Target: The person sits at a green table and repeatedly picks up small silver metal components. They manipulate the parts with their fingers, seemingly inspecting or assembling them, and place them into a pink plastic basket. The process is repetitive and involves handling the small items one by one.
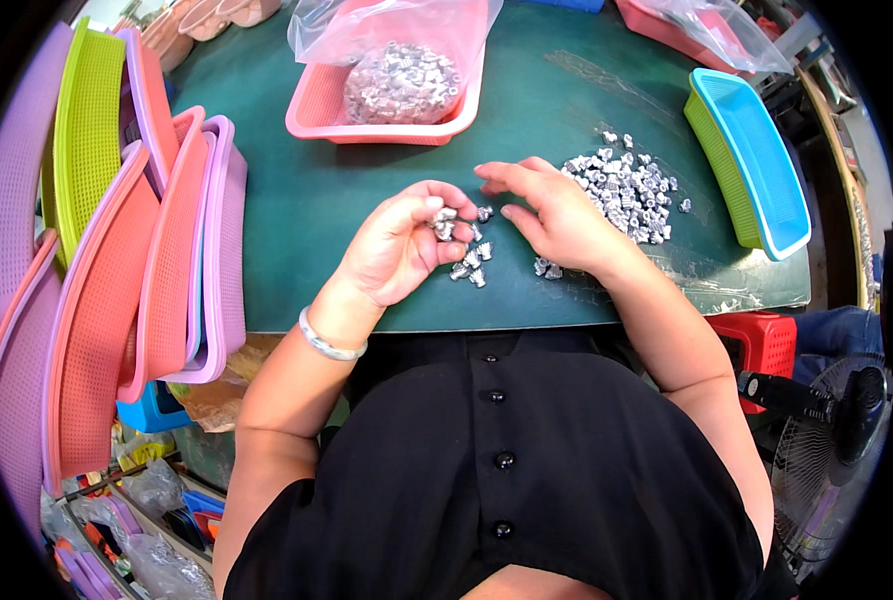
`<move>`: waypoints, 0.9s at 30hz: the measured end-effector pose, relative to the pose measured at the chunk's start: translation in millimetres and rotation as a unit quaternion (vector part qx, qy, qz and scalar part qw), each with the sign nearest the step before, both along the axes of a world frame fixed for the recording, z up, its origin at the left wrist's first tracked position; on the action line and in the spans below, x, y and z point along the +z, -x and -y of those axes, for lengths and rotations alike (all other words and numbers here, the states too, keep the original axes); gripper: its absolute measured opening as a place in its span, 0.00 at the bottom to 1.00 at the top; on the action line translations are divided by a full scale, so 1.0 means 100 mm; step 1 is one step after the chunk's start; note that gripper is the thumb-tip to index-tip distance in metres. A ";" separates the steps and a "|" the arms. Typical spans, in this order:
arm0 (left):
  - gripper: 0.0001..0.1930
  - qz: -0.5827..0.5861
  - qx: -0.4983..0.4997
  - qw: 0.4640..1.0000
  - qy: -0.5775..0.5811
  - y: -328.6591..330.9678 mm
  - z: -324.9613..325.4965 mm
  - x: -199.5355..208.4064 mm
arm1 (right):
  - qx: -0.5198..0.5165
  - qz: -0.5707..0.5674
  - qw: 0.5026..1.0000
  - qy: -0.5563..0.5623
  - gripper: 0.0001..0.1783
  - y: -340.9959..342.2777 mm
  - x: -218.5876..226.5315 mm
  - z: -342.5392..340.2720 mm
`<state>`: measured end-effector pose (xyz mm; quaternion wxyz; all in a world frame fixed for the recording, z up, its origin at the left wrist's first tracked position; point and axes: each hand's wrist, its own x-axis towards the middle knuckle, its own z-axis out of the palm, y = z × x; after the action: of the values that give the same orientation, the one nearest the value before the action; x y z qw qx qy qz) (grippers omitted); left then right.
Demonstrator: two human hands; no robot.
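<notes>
My left hand [391, 240] is turned palm up, its fingers curled around a few small silvery metal parts [444, 226]. Just past its fingertips, several more of these metal pieces [472, 264] lie loose on the green tabletop [356, 290]. My right hand [558, 215] hovers to the right of them, thumb and fingers apart, with nothing visible between them. Beside that hand spreads a larger pile of the same metal parts [626, 192], partly covered by the hand and wrist. A couple more pieces [546, 268] sit below the right wrist.
A pink plastic basket [366, 132] at the far side holds a clear bag of metal parts [403, 85]. A blue and green basket [756, 160] stands at right. Stacked coloured baskets [96, 260] crowd the left edge. A fan [826, 440] is at lower right.
</notes>
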<state>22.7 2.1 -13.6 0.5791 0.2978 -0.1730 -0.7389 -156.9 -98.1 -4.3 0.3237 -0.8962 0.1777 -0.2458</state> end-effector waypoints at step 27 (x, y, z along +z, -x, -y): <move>0.09 0.165 -0.046 0.984 -0.051 0.18 -0.03 0.16 | 0.024 0.120 0.988 -0.094 0.31 0.02 0.11 -0.14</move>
<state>4.6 5.6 2.2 0.4919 0.4368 -0.2418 -0.7133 -158.8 -84.3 6.3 0.4308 -0.8300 0.1386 -0.3260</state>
